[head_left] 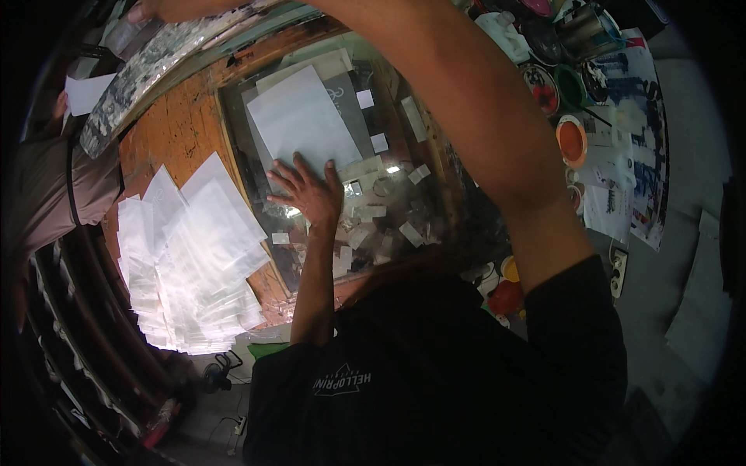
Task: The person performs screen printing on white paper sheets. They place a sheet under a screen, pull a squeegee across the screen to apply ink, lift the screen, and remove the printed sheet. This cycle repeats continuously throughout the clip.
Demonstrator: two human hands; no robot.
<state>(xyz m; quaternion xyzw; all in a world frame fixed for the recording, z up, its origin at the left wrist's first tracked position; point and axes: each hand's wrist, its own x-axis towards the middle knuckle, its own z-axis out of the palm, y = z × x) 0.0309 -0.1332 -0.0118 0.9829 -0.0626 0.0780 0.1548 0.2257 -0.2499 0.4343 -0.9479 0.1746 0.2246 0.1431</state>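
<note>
My left hand [307, 190] lies with spread fingers at the near edge of a white sheet of paper [299, 109]. The sheet rests on a darker sheet [351, 116] atop a glass-like panel [311, 252] set in a wooden table. Small pale pieces of tape or paper dot the panel. My right arm [458, 93] reaches up and across the top of the view. What looks like my right hand [144, 11] shows at the upper left, beside a paint-spattered frame [148, 89]; its fingers are mostly cut off, so its grip cannot be made out.
A fanned pile of white sheets [190, 256] covers the table's left side. Another person [70, 182] stands at the left, near a small white sheet [89, 93]. Paint tubs, including an orange one [571, 141], crowd the right. Dark racks [85, 334] stand lower left.
</note>
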